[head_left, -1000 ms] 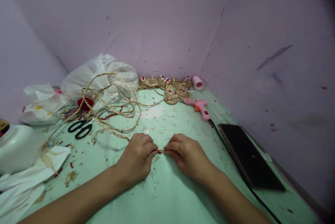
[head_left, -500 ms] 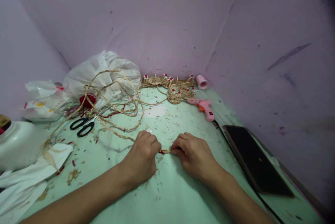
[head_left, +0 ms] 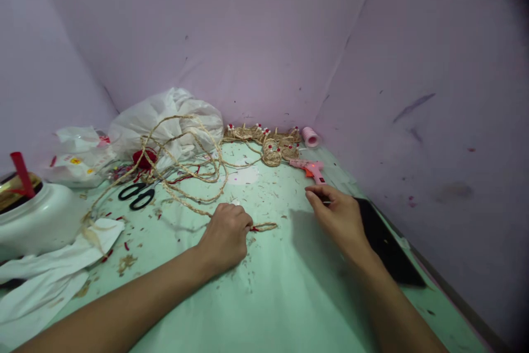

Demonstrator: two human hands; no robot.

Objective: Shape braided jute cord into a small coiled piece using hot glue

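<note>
My left hand is closed on a braided straw cord, low over the green table. A small loop at the cord's end, with a bit of red by the fingers, sticks out to the right of that hand. From its other side the cord runs back into loose coils on the left. My right hand is raised, holding nothing, its thumb and fingers apart. Just beyond it lies a pink glue gun with a lit red light. Part of a dark flat slab shows behind the right wrist.
Several coiled straw pieces with red and white beads sit along the wall beside a pink spool. At left are black-handled scissors, red yarn, plastic bags, a white pot and a white cloth.
My right hand has let go of the cord's end and moved right and away toward the glue gun. My left hand keeps its hold. The view has shifted slightly.
</note>
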